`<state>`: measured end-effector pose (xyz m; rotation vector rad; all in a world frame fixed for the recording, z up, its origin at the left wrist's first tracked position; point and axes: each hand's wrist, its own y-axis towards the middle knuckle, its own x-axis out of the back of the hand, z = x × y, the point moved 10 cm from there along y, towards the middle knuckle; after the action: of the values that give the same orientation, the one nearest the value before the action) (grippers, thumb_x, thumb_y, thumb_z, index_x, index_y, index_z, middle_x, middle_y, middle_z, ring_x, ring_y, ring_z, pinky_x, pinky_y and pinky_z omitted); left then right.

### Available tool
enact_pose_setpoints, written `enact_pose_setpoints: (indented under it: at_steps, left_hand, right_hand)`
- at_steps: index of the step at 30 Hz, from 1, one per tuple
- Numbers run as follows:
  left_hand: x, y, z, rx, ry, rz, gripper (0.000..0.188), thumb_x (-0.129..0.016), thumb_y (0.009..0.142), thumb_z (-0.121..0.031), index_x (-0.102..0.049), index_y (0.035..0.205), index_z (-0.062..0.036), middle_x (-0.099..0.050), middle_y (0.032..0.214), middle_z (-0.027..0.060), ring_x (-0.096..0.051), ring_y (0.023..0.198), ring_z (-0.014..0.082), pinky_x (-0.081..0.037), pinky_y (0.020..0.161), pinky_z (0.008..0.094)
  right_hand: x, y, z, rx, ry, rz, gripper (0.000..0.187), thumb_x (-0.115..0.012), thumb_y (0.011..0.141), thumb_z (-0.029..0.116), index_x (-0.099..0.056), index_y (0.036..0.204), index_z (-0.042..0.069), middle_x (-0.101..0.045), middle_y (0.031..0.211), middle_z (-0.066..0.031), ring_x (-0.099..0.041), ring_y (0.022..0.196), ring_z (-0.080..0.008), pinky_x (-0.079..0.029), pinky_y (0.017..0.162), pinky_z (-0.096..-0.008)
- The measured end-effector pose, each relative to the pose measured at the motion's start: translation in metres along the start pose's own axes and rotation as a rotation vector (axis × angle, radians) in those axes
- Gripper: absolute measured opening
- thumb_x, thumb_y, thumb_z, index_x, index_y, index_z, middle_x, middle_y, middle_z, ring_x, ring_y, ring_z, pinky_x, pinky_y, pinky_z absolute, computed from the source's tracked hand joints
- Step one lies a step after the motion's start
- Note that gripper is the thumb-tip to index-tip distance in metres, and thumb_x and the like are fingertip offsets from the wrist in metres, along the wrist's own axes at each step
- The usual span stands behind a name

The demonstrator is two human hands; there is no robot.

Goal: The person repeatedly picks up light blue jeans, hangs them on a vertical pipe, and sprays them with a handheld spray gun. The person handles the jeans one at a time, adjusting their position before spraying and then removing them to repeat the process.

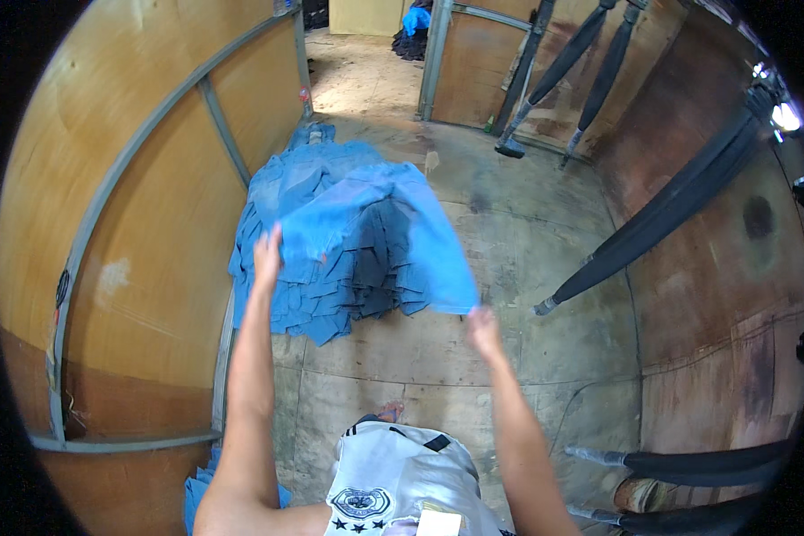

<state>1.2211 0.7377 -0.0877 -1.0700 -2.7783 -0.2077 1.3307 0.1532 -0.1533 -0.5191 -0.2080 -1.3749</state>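
To lay this piece well, we want both ends of the blue denim garment (438, 255) pulled evenly outward, so that the cloth between our two grips opens flat instead of bunching. It now arches away from us, its middle beyond both hands and its ends running back to them, over and in front of the denim pile (308, 320). Evening up the two ends before lowering would, we judge, help it land square on the layers beyond our grip, and a gentle drop should disturb those stacked edges less than a hard fling. Our left hand (268, 255) is closed on the garment's left end, fingers pointing up and away, with that forearm nearly straight beneath it. Our right hand (484, 332) appears pinched on the corner at the other end, though blur hides its separate fingers; it sits nearer our body than the left, its forearm slanting outward below the grip. The hands are well apart, with the wooden panel wall (152, 268) left of the left grip and bare floor (563, 357) right of the right one.
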Motion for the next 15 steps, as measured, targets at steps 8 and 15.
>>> enact_pose_setpoints:
  at_steps: [8,15]
  left_hand:
    - [-0.015,-0.480,0.391,1.517,-0.183,0.411,0.032,-0.050,0.095,-0.029,-0.064,0.100,-0.0013,-0.066,0.080,0.0174,-0.061,0.059,0.0292,-0.052,0.055,0.0435]
    - [-0.053,-0.376,0.354,1.092,0.516,1.245,0.032,-0.051,0.094,-0.030,-0.064,0.101,-0.0008,-0.067,0.082,0.0187,-0.063,0.060,0.0281,-0.051,0.053,0.0416]
  right_hand:
    - [0.026,-0.313,-0.425,-0.489,-0.271,0.120,0.034,-0.057,0.093,0.030,-0.069,0.117,0.009,-0.069,0.097,-0.0140,-0.069,0.076,-0.0310,-0.057,0.069,-0.0418]
    - [0.175,-0.589,-0.502,-1.063,-0.194,-0.365,0.025,-0.059,0.090,0.027,-0.065,0.108,0.011,-0.069,0.085,-0.0113,-0.066,0.066,-0.0267,-0.051,0.053,-0.0442]
